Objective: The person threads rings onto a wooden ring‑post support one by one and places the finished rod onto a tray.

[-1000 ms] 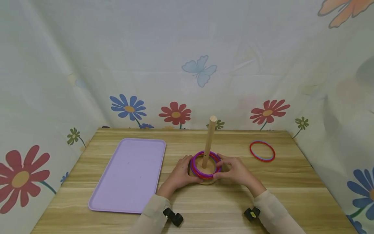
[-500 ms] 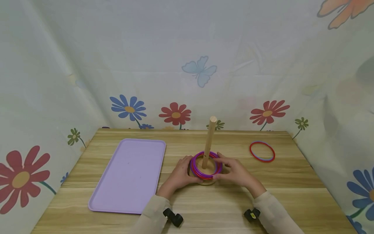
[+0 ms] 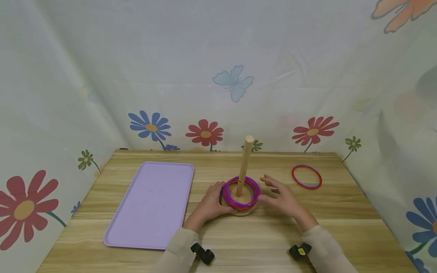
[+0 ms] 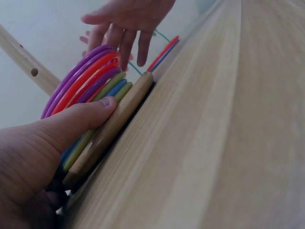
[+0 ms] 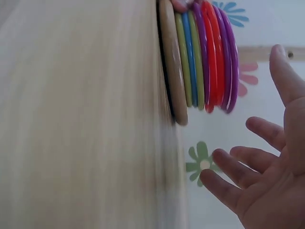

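A wooden peg [image 3: 244, 163] rises from a round wooden base [image 4: 119, 121] on the table. Around it lies a stack of thin plastic rings [image 5: 211, 57]: olive and blue ones at the bottom, purple and red ones above, with purple on top. My left hand [image 3: 212, 203] grips the stand's left side, its thumb [image 4: 90, 114] lying across the lower rings next to the base edge. To the right of the stack, my right hand [image 3: 285, 198] is held with fingers apart and nothing between them; in the right wrist view its palm faces the rings.
A shallow lilac tray [image 3: 148, 204] lies on the left half of the wooden table [image 3: 246, 242]. Toward the back right, a red ring [image 3: 308, 187] rests over a blue one. Behind the table hangs a flowered cloth [image 3: 170, 76].
My right hand has let go of the top purple ring, which dropped flatter on the stack, and has drawn back to the right with fingers opening. My left hand keeps its place.
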### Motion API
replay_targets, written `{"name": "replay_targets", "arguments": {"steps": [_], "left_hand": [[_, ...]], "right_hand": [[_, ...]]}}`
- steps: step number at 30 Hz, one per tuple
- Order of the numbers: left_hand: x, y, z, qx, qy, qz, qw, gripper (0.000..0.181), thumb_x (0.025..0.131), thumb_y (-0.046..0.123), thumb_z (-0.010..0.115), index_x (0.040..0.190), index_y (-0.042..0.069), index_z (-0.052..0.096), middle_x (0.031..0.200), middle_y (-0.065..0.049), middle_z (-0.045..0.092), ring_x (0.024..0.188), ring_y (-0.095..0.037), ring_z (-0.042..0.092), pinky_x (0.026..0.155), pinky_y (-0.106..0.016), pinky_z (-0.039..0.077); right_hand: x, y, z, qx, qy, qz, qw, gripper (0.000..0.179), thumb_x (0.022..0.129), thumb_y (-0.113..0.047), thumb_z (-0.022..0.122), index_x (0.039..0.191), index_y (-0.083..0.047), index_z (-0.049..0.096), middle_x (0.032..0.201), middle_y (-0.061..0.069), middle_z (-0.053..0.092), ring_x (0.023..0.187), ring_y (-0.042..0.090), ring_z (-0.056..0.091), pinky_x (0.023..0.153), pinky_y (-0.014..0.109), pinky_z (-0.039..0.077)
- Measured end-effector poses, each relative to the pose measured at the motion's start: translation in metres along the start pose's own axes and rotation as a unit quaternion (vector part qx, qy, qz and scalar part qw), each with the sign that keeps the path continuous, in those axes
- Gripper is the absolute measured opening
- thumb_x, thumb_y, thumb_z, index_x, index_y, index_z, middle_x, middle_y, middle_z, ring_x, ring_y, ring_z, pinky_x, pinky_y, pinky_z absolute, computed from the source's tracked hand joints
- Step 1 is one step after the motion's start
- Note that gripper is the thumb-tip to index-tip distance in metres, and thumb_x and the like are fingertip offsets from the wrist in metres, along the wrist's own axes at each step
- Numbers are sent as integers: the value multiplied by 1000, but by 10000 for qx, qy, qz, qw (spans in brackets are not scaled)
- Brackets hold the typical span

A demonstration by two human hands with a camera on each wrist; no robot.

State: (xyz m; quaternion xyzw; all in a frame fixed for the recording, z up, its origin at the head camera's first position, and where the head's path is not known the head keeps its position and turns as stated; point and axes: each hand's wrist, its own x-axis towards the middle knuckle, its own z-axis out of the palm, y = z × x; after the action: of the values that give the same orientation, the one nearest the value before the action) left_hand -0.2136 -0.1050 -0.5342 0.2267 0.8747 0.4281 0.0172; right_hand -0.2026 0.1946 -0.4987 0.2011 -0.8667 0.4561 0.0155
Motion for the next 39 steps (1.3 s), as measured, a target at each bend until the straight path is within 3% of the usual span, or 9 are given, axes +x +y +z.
{"name": "replay_targets", "arguments": {"steps": [6,10,12,15,18,20,26,33,39], "left_hand": [[0,1,-1,-17,-51,-87,9999,104,69,41,100,152,4,48,148,-13,56,146,-36,44,130,-52,18],[-1,1,-1,-25,-47,-93,9999,105,70,41,99,152,3,47,149,-14,55,146,-37,44,130,-52,18],[-1,1,-2,-31,-18,-90,10000,104,69,40,100,152,4,48,148,-13,56,143,-36,46,130,-52,18],[-1,1,-1,-52,15,-87,9999,103,69,39,100,151,4,49,146,-13,57,142,-35,48,131,-52,17],[-2,0,1,-16,-39,-154,9999,103,69,41,99,152,5,48,150,-13,56,149,-37,41,131,-51,16],[-2,0,2,39,-92,-185,9998,104,70,42,99,153,5,47,152,-14,54,151,-38,38,131,-51,16],[-1,1,1,65,-13,-52,10000,105,69,42,99,152,2,48,151,-17,55,152,-41,36,130,-54,17],[-1,-2,-1,116,18,-40,9999,102,69,42,100,150,4,50,148,-14,57,151,-38,39,130,-54,16],[-2,-1,2,-40,-18,-59,10000,101,69,41,99,150,5,50,146,-13,58,146,-37,44,131,-53,16]], "right_hand": [[-15,18,-21,31,930,261,9953,55,97,-18,79,144,3,60,152,23,55,133,42,57,106,59,52],[-30,36,-41,-111,1686,604,9838,50,97,-18,80,140,1,64,143,23,62,124,36,65,97,33,59],[-37,45,-53,-243,1994,920,9753,50,97,-22,80,139,1,66,140,24,64,120,35,67,92,22,57],[-46,61,-71,-317,2260,1367,9640,53,97,-28,80,139,0,65,144,28,59,130,40,60,105,35,52],[-56,77,-87,-461,2328,1695,9565,59,97,-35,79,142,-1,62,152,29,52,144,48,43,116,61,38],[-64,87,-96,-468,2312,1834,9543,63,97,-37,79,144,-1,60,154,30,49,147,51,38,117,69,33],[-72,110,-112,-673,2059,1974,9561,67,97,-36,79,146,3,56,157,34,43,145,55,39,115,68,36],[-53,124,-117,-922,1634,1273,9740,54,94,-25,82,135,6,65,155,40,40,144,62,35,115,74,31],[-54,128,-114,-1155,1679,1186,9718,44,94,-23,82,125,6,71,150,40,46,142,62,37,114,74,31]]}}
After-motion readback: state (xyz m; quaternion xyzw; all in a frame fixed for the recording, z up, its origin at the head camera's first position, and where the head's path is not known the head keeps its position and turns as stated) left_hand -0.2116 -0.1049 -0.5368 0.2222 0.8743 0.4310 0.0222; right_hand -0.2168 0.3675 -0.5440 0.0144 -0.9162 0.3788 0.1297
